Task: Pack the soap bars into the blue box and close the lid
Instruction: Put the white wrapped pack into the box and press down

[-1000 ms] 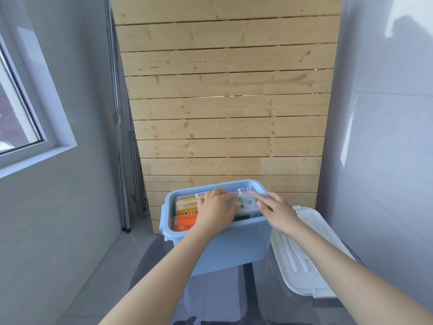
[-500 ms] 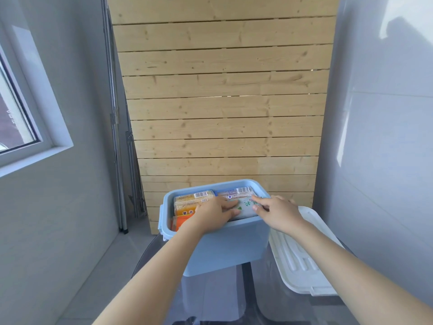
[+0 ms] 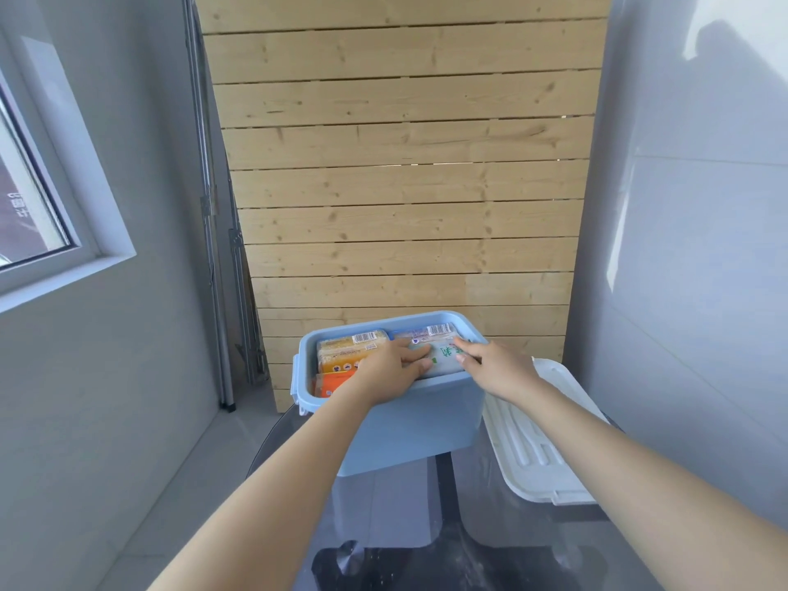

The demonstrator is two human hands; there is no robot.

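Observation:
The open blue box point(image 3: 409, 424) stands on a glass table, filled with several wrapped soap bars. A white bar with green print point(image 3: 443, 356) lies on top at the right, a yellow-orange bar point(image 3: 349, 351) at the left, an orange one point(image 3: 334, 383) below it. My left hand point(image 3: 394, 371) reaches over the near rim, fingers resting on the white bar's left end. My right hand point(image 3: 490, 366) presses fingertips on that bar's right end. The white lid point(image 3: 537, 441) lies flat on the table, right of the box.
A wooden slat panel point(image 3: 405, 185) stands behind the box. Grey walls close in on both sides, with a window point(image 3: 30, 198) at the left. The glass table point(image 3: 405, 526) extends toward me; folded metal poles point(image 3: 221, 292) lean in the left corner.
My left hand slid toward the near rim, uncovering more of the bars. My right hand stays at the white bar's right end. The view shifted slightly.

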